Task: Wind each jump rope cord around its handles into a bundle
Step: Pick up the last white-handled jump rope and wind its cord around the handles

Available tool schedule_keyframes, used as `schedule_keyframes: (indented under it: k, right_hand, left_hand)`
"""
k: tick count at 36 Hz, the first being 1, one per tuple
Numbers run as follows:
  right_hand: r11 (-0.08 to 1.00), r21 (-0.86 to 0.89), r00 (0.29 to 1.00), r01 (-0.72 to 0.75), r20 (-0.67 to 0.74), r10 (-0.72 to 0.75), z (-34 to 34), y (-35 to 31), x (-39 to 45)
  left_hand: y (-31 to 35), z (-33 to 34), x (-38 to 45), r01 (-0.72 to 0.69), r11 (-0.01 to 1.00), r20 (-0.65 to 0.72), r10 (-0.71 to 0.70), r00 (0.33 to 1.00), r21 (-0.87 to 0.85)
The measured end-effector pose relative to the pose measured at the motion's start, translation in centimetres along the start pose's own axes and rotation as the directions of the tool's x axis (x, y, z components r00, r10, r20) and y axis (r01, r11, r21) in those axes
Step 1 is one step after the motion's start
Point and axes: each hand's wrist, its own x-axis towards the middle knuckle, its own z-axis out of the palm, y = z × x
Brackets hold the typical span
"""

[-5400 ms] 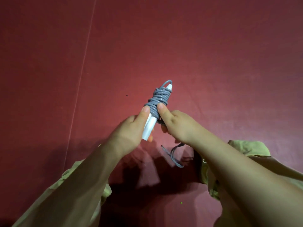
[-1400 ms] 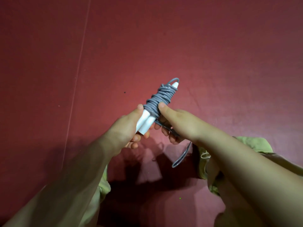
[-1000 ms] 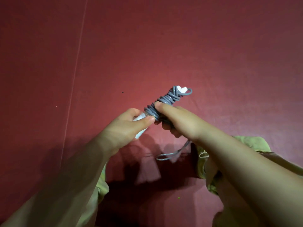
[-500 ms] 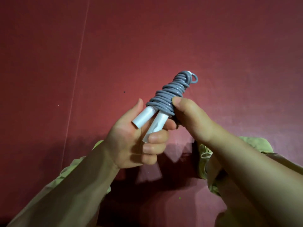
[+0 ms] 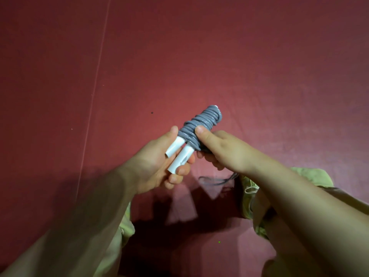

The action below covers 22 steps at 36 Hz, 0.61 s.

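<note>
1. Setting: indoor, type uncertain; only a floor-level view, nothing marking a kitchen, lab or shop.
2. Surface: dark red mat floor [image 5: 239,56], matte, faintly creased, filling the whole view.
3. Seam: one thin pale line [image 5: 95,80] running top to bottom at left, between two mat sheets.
4. Lighting: dim, with hard shadows [image 5: 179,216] beneath the arms.

The far ends of the two white handles [image 5: 179,154] are buried under the wound grey cord [image 5: 199,124]. A loose cord tail [image 5: 215,179] is blurred below the right hand [image 5: 221,150], which hides where it joins the bundle. Both forearms run off the lower edge, the left one smeared.
</note>
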Motion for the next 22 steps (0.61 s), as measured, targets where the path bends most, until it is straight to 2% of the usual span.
schedule_keyframes:
  k: [6, 12, 17, 20, 22]
  right_hand:
    - [0.999, 0.004, 0.999, -0.042, 0.012, 0.042, 0.1, 0.3, 0.3]
    - [0.980, 0.096, 0.976, -0.175, 0.150, 0.159, 0.3, 0.5, 0.2]
    - [0.973, 0.131, 0.973, -0.190, 0.160, 0.168, 0.1, 0.9, 0.4]
    - [0.967, 0.171, 0.972, -0.190, 0.168, 0.161, -0.1, 0.9, 0.6]
    - [0.962, 0.209, 0.976, -0.177, 0.164, 0.144, -0.1, 0.7, 0.6]
  left_hand:
    - [-0.4, 0.3, 0.5, -0.033, 0.983, -0.171, 0.065, 0.983, 0.182]
    - [-0.9, 0.7, 0.9, -0.058, 0.908, -0.295, 0.195, 0.935, 0.415]
    - [-1.5, 0.1, 1.0, -0.057, 0.740, -0.312, 0.350, 0.883, 0.671]
    - [-1.8, 0.2, 0.9, -0.062, 0.684, -0.316, 0.414, 0.854, 0.727]
    - [-2.0, 0.1, 0.9, -0.090, 0.671, -0.287, 0.429, 0.857, 0.736]
